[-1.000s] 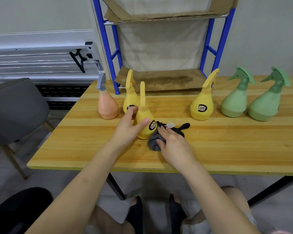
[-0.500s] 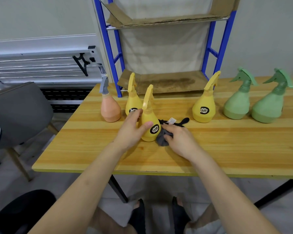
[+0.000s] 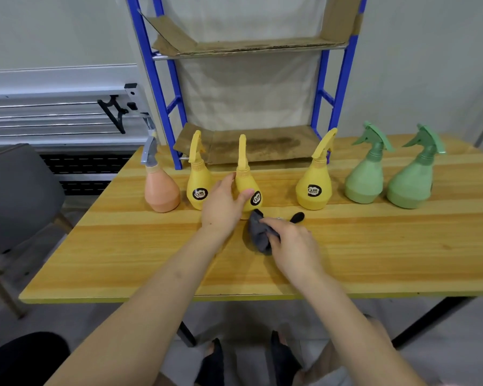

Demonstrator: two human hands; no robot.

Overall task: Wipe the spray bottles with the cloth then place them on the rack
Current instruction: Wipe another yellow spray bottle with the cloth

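Several spray bottles stand in a row on the wooden table (image 3: 123, 246). My left hand (image 3: 221, 204) grips the middle yellow bottle (image 3: 247, 185), thumb across its front beside the black label. My right hand (image 3: 287, 243) holds a bunched dark grey cloth (image 3: 258, 236) against the base of that bottle. To the left stand a yellow bottle (image 3: 197, 179) and a peach bottle with a grey trigger (image 3: 161, 188). Right of the held one are another yellow bottle (image 3: 315, 185) and two green bottles (image 3: 365, 176) (image 3: 411, 179).
A blue metal rack (image 3: 162, 87) stands behind the table, its shelves lined with brown cardboard (image 3: 251, 146). A grey chair (image 3: 14, 196) sits off the table's left end. My feet show under the table's near edge.
The held yellow bottle has turned so its trigger points away from me. My right hand has gathered the cloth tighter and drawn it toward the bottle's base. The camera has moved closer.
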